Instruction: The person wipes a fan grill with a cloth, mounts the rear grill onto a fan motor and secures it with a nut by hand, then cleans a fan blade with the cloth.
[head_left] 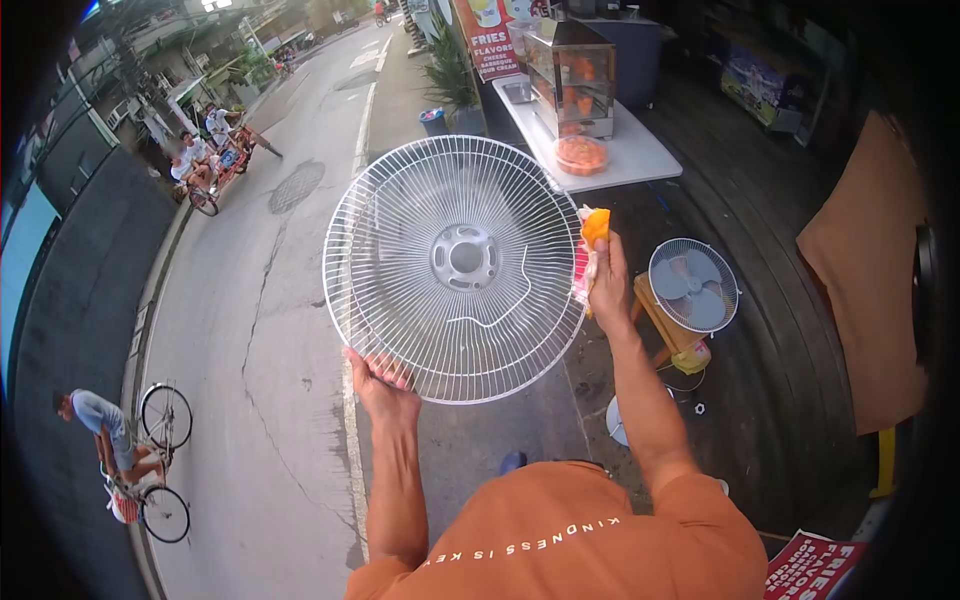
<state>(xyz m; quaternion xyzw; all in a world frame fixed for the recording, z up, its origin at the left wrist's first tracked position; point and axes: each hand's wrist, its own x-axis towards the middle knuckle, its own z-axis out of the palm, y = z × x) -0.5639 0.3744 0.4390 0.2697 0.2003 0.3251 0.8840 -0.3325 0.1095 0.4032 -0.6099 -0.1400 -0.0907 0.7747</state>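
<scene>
A round wire fan grille (465,330) with a ringed hub at its centre is held up in front of me. My left hand (385,388) grips its lower left rim, the fingers showing through the wires. At the grille's right edge my right hand (607,275) is closed on a cloth (597,226), orange at the top with white and red parts below. The cloth lies close against the rim; whether the right fingers also hold the grille I cannot tell.
A fan (694,285) with grey blades sits on a wooden stool (655,300) at right. A white table (640,160) carries a glass display case (570,85) and an orange-filled container (581,155). Left on the road are a cyclist (105,430) and a tricycle (222,165) with people.
</scene>
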